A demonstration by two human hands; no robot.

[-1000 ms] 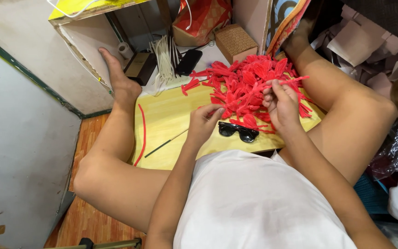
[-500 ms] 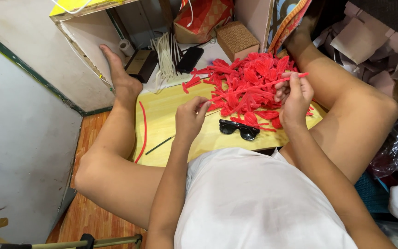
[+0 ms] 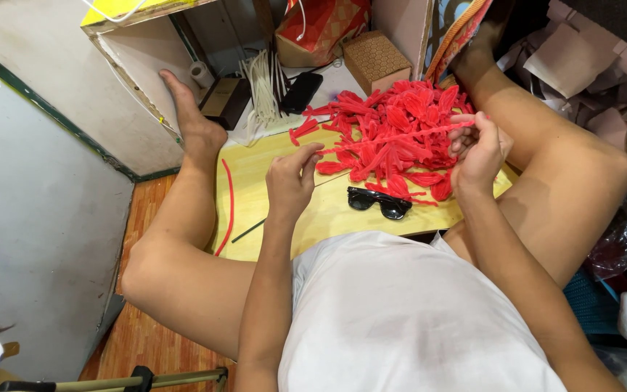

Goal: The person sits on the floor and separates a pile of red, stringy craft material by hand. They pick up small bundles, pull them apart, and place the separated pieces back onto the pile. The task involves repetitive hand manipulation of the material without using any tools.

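Both hands pinch 1 red pipe cleaner, stretched between left hand and right hand over red pile on yellow desk; black sunglasses nearby.

Single view, from a camera worn on the person's head, facing steeply down and slightly forward over the torso. The white shirt fills the frame from 5 to 7 o'clock, very near the lens. The yellow board lies just above centre at close working range, between the two bare legs, which run toward 11 and 2 o'clock. The left hand sits close to centre; the right hand lies toward 2 o'clock. The grey wall closes the 9 o'clock side, and the cardboard box marks the far limit at 12 o'clock. No second view overlaps this one.
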